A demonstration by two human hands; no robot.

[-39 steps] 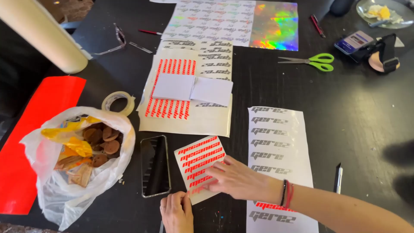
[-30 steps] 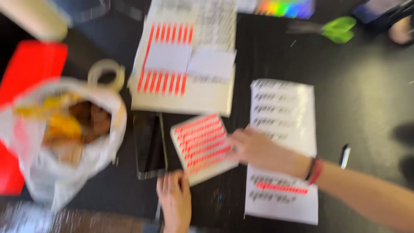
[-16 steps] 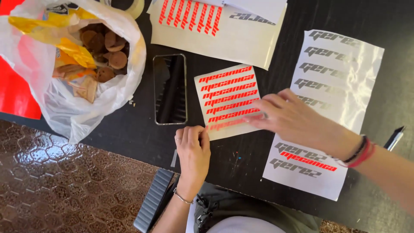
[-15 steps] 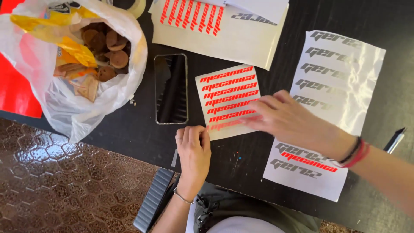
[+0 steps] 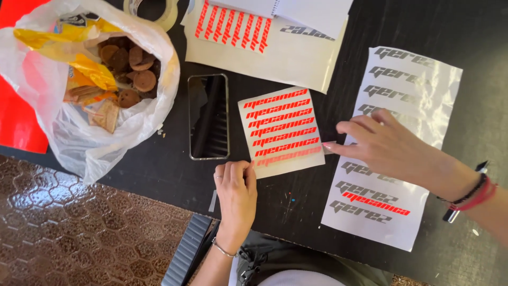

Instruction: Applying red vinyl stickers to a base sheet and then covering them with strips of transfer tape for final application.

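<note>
2 hands flank the small sheet (image 5: 280,131) of orange decals, its lines running left-right: my left hand (image 5: 236,192) pins its near corner, my right fingertips (image 5: 338,146) touch its right edge.

The left hand (image 5: 236,193) comes up from the near edge, forearm almost straight along the view, a thin silver bracelet at the wrist. It lies palm down, fingers (image 5: 238,168) curled together and pointing far, a ring on one of them. The right hand (image 5: 389,145) reaches in from the right, forearm slanting toward the near right corner, with red and black bands round the wrist. Its palm faces down, fingers stretched leftward and slightly spread, fingertips pressed low.
</note>
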